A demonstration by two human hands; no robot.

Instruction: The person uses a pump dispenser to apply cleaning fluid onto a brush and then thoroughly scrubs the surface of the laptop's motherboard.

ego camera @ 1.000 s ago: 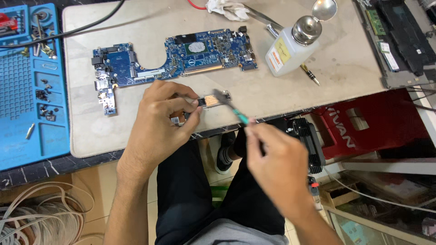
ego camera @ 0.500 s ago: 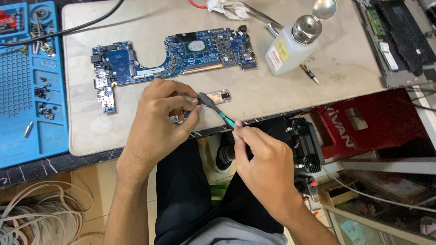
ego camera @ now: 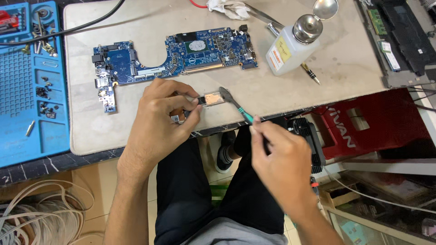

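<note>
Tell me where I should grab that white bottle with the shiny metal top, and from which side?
Take the white bottle around its squarish plastic body, below the metal pump top, probably coming from the front table edge. The body gives flat sides for a firm grip, while the round top has an open lid sticking up. Tweezers and a pen-like tool lie close around it, so lift straight up.

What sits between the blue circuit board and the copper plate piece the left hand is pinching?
Head view: only bare grey mat between the blue circuit board and the copper plate piece. The left hand covers the piece's left end.
</note>
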